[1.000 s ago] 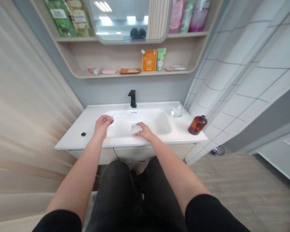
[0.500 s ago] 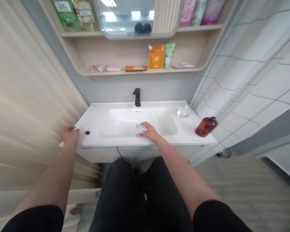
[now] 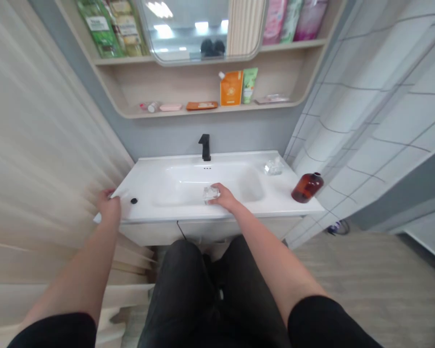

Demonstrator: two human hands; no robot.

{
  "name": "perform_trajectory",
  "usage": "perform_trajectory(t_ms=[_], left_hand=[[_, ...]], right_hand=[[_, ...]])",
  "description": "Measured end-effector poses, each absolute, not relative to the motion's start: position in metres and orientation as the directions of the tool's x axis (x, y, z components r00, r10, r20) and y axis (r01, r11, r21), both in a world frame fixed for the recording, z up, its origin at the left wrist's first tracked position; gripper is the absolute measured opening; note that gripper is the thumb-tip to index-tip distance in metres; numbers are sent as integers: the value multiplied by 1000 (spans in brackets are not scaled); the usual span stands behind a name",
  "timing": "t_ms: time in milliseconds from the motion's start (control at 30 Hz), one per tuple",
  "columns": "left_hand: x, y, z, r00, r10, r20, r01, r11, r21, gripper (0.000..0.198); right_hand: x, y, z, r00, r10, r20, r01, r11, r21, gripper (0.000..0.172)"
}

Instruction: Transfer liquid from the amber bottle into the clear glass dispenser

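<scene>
My right hand (image 3: 224, 197) is closed around a small clear glass container (image 3: 210, 194), holding it above the front part of the white sink basin (image 3: 183, 188). My left hand (image 3: 109, 207) wraps over the left edge of the white countertop (image 3: 145, 176), against the curtain, with its fingers partly hidden. Just right of that hand, a small round dark piece (image 3: 134, 201) lies on the counter. Another clear glass-like object (image 3: 273, 166) rests at the back right of the counter. An amber bottle (image 3: 307, 187) without a visible cap stands at the right end.
A black faucet (image 3: 205, 147) rises behind the basin. Above it, a wall shelf (image 3: 203, 79) holds an orange pouch (image 3: 231, 88), a green tube (image 3: 250, 85) and small items, with a mirror (image 3: 203, 29) over them. A cream curtain (image 3: 43, 145) hangs at the left, a tiled wall (image 3: 351, 159) at the right.
The camera view has tilted and shifted slightly. Both hands stay in nearly the same places, the right one still holding the glass container over the basin.
</scene>
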State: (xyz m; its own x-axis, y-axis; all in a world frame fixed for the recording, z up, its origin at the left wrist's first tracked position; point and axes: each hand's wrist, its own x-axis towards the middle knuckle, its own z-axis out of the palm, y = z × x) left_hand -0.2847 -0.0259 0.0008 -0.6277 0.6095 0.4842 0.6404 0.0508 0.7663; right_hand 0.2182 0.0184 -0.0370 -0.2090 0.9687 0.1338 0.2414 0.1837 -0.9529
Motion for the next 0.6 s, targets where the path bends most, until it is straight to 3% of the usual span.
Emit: perform_trajectory(t_ms=[100, 167, 233, 333, 400, 600], left_hand=[[-240, -26, 13, -579, 616, 534, 628, -81, 774, 44], [-192, -21, 20, -399, 745, 535, 596, -233, 769, 48], [-137, -10, 21, -150, 888, 435, 471, -323, 821, 52], [-61, 8, 11, 211, 959, 190, 168, -227, 959, 74], [-23, 19, -2, 344, 934, 96, 67, -126, 990, 85], [9, 30, -29, 346, 936, 63, 45, -83, 996, 74]], right_hand=[[219, 18, -37, -204, 970, 136, 242, 184, -953, 79], [220, 19, -38, -209, 969, 129, 222, 175, -959, 79], [221, 20, -40, -217, 968, 123, 201, 168, -965, 80], [221, 22, -42, -220, 965, 142, 189, 185, -964, 80], [221, 23, -43, -209, 965, 155, 191, 196, -962, 80], [219, 21, -40, -254, 954, 158, 100, 188, -977, 87]])
